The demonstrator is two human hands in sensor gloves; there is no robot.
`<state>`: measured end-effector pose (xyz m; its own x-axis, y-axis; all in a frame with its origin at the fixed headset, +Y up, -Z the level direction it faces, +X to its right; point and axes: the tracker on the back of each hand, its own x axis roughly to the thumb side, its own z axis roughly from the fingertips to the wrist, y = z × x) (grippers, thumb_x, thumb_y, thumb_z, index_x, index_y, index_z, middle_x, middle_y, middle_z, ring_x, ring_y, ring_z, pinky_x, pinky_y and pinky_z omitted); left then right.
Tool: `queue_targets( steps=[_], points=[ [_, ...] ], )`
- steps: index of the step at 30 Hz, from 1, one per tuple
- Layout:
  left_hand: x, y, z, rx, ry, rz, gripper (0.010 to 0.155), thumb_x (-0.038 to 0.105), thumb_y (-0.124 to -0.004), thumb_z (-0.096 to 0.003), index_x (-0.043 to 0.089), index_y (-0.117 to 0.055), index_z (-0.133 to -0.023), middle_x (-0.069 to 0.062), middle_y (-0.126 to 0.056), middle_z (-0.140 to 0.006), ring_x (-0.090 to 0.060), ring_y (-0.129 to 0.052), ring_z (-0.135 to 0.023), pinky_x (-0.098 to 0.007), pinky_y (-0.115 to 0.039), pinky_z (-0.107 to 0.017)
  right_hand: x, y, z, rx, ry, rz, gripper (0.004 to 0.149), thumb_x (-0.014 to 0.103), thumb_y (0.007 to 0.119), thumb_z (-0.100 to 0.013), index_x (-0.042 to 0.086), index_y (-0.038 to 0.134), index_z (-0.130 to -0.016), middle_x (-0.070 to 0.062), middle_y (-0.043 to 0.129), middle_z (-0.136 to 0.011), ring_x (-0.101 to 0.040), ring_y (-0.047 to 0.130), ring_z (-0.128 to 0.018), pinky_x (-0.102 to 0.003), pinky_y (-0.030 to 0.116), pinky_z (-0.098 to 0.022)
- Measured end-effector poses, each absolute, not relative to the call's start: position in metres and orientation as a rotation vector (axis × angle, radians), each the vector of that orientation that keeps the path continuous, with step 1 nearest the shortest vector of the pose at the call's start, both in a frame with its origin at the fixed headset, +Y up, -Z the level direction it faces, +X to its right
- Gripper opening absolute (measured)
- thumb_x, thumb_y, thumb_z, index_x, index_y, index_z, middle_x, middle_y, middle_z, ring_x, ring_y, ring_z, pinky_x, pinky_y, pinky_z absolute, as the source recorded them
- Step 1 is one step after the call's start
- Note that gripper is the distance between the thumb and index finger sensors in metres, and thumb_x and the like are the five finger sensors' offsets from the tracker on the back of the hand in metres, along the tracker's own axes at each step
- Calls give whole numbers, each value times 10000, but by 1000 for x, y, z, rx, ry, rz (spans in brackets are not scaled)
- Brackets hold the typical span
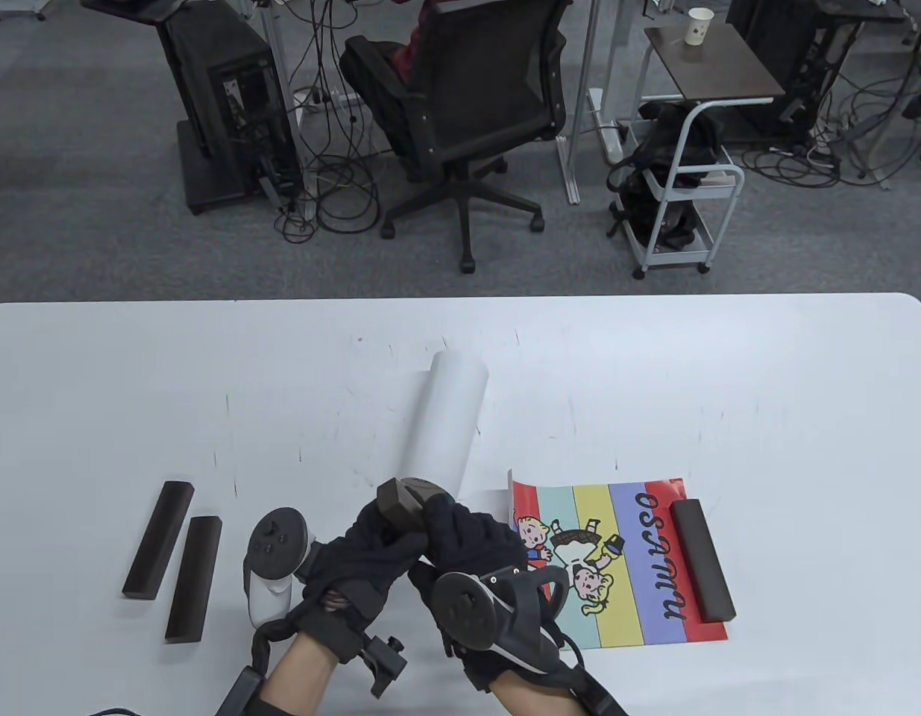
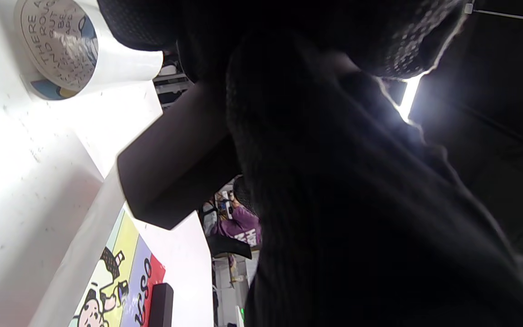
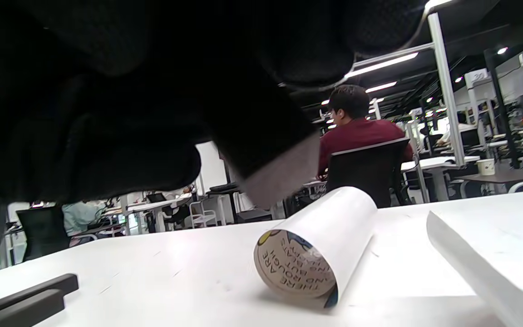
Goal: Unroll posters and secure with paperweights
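Observation:
A dark paperweight bar point(image 1: 405, 497) is held above the table, and both gloved hands grip it. My left hand point(image 1: 372, 538) wraps it from the left and my right hand point(image 1: 464, 528) from the right. The bar's end sticks out of the fingers in the left wrist view point(image 2: 170, 172) and in the right wrist view point(image 3: 279, 179). A rolled white poster point(image 1: 449, 424) lies just beyond the hands; it also shows in both wrist views point(image 2: 61, 47) point(image 3: 318, 243). A striped cartoon poster point(image 1: 624, 559) lies unrolled to the right. Another paperweight point(image 1: 702, 561) rests on its right edge, and its left edge point(image 1: 514, 486) curls up.
Two more dark paperweights point(image 1: 158, 550) point(image 1: 195, 579) lie side by side at the left front of the white table point(image 1: 206, 373). Beyond the far edge stand an office chair point(image 1: 467, 112) and a rolling cart point(image 1: 684, 201).

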<state>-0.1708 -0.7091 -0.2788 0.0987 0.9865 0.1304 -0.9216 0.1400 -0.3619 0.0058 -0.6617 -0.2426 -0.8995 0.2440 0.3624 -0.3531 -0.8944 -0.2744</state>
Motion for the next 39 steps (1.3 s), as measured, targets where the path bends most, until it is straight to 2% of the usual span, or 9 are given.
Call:
queue_targets(
  steps=[3, 7, 17, 22, 23, 24, 26, 33, 39],
  points=[
    [-169, -713, -276, -182, -386, 1383, 679, 516, -809, -470, 288, -478, -1017, -4, -608, -1053, -245, -764, -984, -494, -646, -711, 4, -663, -245, 463, -501, 2717, 719, 598, 735, -439, 113, 567, -943, -144, 792, -842, -267, 893, -606, -465, 770, -491],
    [-166, -712, -275, -146, -448, 1318, 688, 510, -760, -502, 258, -425, -1048, -36, -549, -1084, -267, -728, -1003, -514, -621, -717, 11, -664, -248, 474, -559, 2674, 703, 633, 714, -463, 86, 627, -895, -132, 866, -785, -235, 963, -511, -423, 841, -416],
    [-164, -713, -269, 94, -532, 833, 729, 520, -707, -514, 203, -378, -1082, -114, -436, -1135, -424, -535, -1058, -582, -565, -711, 72, -670, -280, 227, -331, 2410, 689, 606, 708, -474, 59, 638, -886, -142, 895, -750, -241, 968, -487, -438, 836, -407],
    [-162, -726, -268, 101, -521, 601, 754, 556, -684, -506, 185, -377, -1085, -141, -415, -1137, -456, -495, -1056, -600, -545, -705, 103, -687, -294, 81, -166, 2279, 687, 564, 693, -479, 36, 599, -908, -163, 867, -761, -256, 934, -503, -456, 802, -426],
    [-161, -729, -268, 95, -517, 557, 753, 557, -683, -504, 182, -383, -1084, -149, -415, -1136, -459, -490, -1055, -602, -540, -706, 108, -691, -296, 53, -145, 2277, 646, 424, 759, -428, 32, 591, -914, -167, 862, -763, -258, 926, -507, -458, 796, -430],
    [-161, -731, -268, 93, -514, 514, 755, 562, -678, -502, 182, -383, -1084, -150, -411, -1137, -460, -486, -1056, -603, -537, -706, 113, -694, -298, 28, -132, 2277, 684, 543, 686, -478, 28, 586, -916, -169, 860, -760, -257, 923, -505, -459, 793, -429],
    [-161, -736, -268, 84, -505, 436, 761, 572, -670, -501, 179, -381, -1085, -153, -408, -1137, -462, -484, -1055, -604, -535, -706, 121, -701, -302, -24, -85, 2274, 683, 529, 677, -481, 18, 574, -923, -176, 854, -760, -261, 913, -507, -465, 784, -431],
    [-167, -749, -273, 20, -462, 495, 765, 583, -665, -497, 175, -390, -1084, -156, -415, -1135, -465, -486, -1054, -608, -531, -705, 134, -733, -312, -221, 128, 2328, 683, 499, 678, -484, -20, 576, -915, -213, 860, -731, -276, 910, -470, -473, 782, -398],
    [-168, -751, -274, 6, -452, 484, 761, 578, -668, -496, 174, -397, -1082, -159, -425, -1132, -464, -495, -1051, -608, -535, -704, 116, -758, -316, -230, 318, 2365, 684, 485, 699, -465, -35, 595, -898, -209, 884, -719, -270, 938, -445, -462, 809, -368]
  ],
)
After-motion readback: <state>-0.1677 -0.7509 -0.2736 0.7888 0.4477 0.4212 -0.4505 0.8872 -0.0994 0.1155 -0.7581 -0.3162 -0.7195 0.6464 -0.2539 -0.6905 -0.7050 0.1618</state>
